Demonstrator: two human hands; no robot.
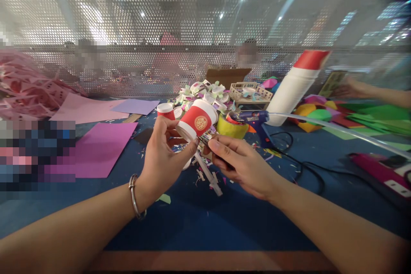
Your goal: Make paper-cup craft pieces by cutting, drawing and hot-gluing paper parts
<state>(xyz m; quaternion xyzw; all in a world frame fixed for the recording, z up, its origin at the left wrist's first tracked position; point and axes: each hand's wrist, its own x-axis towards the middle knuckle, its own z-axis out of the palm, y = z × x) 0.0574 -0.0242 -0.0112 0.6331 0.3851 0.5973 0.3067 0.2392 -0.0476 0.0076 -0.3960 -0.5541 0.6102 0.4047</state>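
Now, paper cup work over the blue table.
Left hand [163, 154] pinches the red-and-white paper cup [196, 123] tilted at centre; right hand [239, 163] is closed on a small piece at its base, which one I cannot tell. Steady both grips. Scraps [205, 175] below, glue gun [255, 119] and its cord [298, 167] crowd the right.

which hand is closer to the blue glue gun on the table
Right. The right hand is just below and left of the blue glue gun; the left hand, holding the red paper cup, sits farther left.
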